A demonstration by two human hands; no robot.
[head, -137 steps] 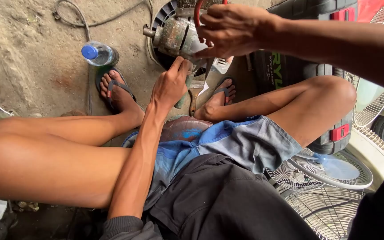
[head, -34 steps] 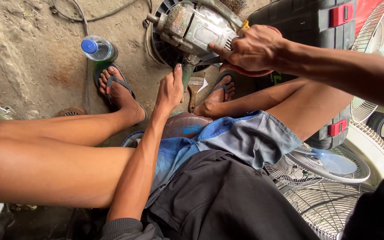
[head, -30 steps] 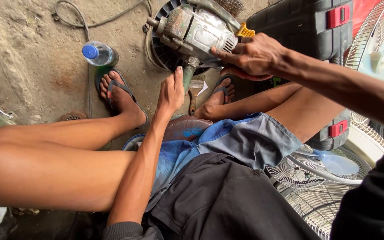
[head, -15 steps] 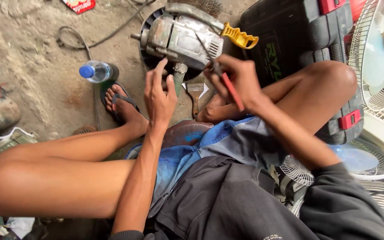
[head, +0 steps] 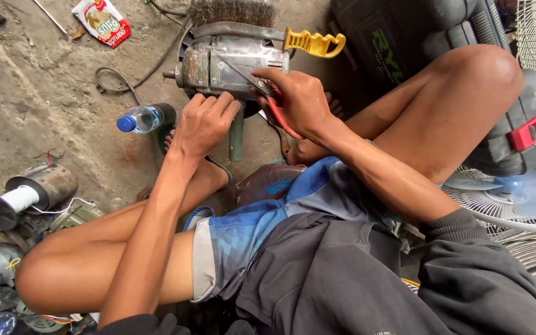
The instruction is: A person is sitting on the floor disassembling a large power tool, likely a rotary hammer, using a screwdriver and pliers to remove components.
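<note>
A worn grey electric motor lies on the ground between my feet, with a yellow handle sticking out to its right. My left hand rests on the motor's lower edge, fingers curled against the casing. My right hand grips red-handled pliers, whose jaws point up-left over the top of the motor. I sit with knees bent and legs spread around the motor.
A plastic water bottle with a blue cap lies left of the motor. A black tool case with red latches stands at right, beside fan grilles. Spools and small motors crowd the left edge. A cable and a snack wrapper lie beyond.
The view has tilted down and closer. My right hand came off the motor's top, now holding red pliers against it. My left hand slid onto the motor casing.
</note>
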